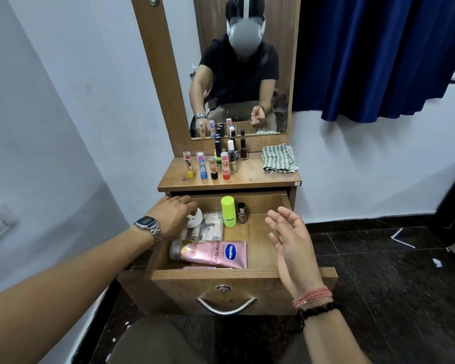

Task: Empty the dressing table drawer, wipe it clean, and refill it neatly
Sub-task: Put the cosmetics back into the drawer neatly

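Note:
The wooden drawer (260, 274) of the dressing table stands pulled out. Inside lie a pink Vaseline tube (210, 253), a clear pouch (208, 227), an upright lime-green bottle (228, 211) and a small dark nail polish bottle (242, 212). My left hand (174, 214), with a watch on the wrist, reaches into the drawer's back left corner and grips a small white container (195, 219), mostly hidden under the fingers. My right hand (289, 240) hovers over the drawer's right side, fingers relaxed and holding nothing.
On the table top (250, 177) stand several lip balms (202, 165) and nail polish bottles (243, 149), with a folded checked cloth (279, 158) at the right. A mirror (239, 74) rises behind. A blue curtain (378, 53) hangs at the right over dark floor tiles.

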Demonstrator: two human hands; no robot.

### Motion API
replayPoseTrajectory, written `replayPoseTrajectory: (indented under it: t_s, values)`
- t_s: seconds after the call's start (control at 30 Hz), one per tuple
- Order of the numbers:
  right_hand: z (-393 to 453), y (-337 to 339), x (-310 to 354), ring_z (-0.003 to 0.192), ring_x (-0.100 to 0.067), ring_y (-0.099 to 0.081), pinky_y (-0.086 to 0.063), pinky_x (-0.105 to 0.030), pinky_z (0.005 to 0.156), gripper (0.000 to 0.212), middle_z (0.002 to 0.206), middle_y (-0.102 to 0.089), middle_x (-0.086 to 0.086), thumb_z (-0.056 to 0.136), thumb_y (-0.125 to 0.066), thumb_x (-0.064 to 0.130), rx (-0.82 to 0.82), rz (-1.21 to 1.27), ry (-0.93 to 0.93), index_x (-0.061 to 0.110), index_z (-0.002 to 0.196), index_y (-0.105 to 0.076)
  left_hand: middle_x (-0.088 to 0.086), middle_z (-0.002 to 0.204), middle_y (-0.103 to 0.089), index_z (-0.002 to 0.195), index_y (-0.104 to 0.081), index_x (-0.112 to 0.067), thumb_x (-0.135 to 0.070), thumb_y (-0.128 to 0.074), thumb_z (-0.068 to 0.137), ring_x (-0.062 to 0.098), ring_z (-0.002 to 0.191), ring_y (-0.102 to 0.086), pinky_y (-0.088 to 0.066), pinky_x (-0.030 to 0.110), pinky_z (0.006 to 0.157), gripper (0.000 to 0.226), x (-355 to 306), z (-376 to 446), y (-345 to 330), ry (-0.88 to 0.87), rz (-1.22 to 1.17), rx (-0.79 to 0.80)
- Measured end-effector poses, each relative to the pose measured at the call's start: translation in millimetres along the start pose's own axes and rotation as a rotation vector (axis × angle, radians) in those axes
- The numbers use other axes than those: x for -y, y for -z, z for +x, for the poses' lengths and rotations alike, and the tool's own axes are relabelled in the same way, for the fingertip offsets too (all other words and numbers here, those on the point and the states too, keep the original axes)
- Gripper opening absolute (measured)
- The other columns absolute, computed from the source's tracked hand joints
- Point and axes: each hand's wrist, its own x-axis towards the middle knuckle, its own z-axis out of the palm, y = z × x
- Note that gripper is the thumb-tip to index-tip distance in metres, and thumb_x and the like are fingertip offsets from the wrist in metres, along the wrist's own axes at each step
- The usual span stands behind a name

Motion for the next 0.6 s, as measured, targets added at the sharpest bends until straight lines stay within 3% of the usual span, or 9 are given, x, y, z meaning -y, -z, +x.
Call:
replayPoseTrajectory:
  t_s: [0.1, 0.27, 0.47, 0.6]
  values:
    - [-1.6, -0.9, -0.8, 0.112, -0.009, -0.059, -0.044, -0.023, 0.089, 0.025, 0.119, -0.063, 0.003, 0.094, -0.053, 0.010, -0.006, -0.014, 0.016, 0.024, 0.115, -0.054, -0.004, 0.112, -0.057, 0.109, -0.057, -0.027, -0.018, -0.048, 0.088, 0.018, 0.100, -0.056, -0.036, 0.028, 0.076, 0.025, -0.8, 0.7, 14.4, -0.013, -0.012, -0.036]
    - [-2.1, -1.9, -0.1, 0.111, -0.009, -0.061, -0.045, -0.022, 0.088, 0.025, 0.118, -0.064, 0.002, 0.094, -0.054, 0.008, 0.006, -0.021, 0.026, 0.023, 0.113, -0.055, -0.002, 0.101, -0.062, 0.100, -0.060, -0.024, -0.026, -0.051, 0.091, 0.018, 0.079, -0.057, -0.041, 0.026, 0.061, 0.013, 3.2, 14.3, 58.9, -0.003, -0.023, -0.225]
    - [-2.0, -2.2, 0.0, 0.109, -0.008, -0.062, -0.045, -0.021, 0.086, 0.024, 0.116, -0.066, 0.002, 0.094, -0.054, 0.007, 0.011, -0.020, 0.022, 0.022, 0.113, -0.055, 0.000, 0.100, -0.063, 0.099, -0.060, -0.022, -0.020, -0.058, 0.089, 0.019, 0.088, -0.060, -0.044, 0.028, 0.065, 0.010, 21.3, 43.6, 94.4, 0.150, -0.205, -0.356]
    - [-0.7, -1.3, -0.7, 0.111, -0.009, -0.061, -0.044, -0.022, 0.087, 0.025, 0.116, -0.066, 0.002, 0.094, -0.053, 0.007, 0.017, -0.010, 0.022, 0.021, 0.114, -0.055, 0.004, 0.113, -0.060, 0.109, -0.060, -0.017, -0.015, -0.063, 0.087, 0.021, 0.098, -0.059, -0.043, 0.027, 0.072, 0.022, 28.8, 60.2, 95.9, 0.256, -0.283, -0.372]
